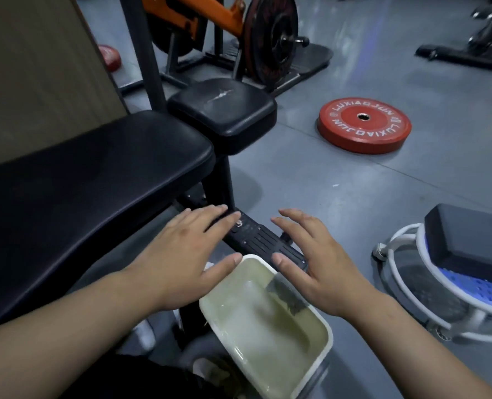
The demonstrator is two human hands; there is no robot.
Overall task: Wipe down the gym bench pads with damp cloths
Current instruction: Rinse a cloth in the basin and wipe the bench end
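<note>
Bench pad (95, 182), long and black, stretches to the left of the white basin (256, 258); the smaller seat pad (221, 110) sits beyond the basin; your left hand (181, 254) and right hand (319, 260) hover over the basin's far rim, fingers spread wide, holding nothing; what looks like a dark cloth (285, 296) lies in its murky water; a red weight plate (364, 125) lies well beyond the basin.

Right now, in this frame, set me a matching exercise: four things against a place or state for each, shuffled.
Things:
1. red weight plate
2. white basin
3. small seat pad
4. left hand

Places or states:
A. open, fingers spread
B. holds murky water
C. flat on the floor
D. beyond the end of the long bench pad

Pairs: 1-C, 2-B, 3-D, 4-A.
</note>
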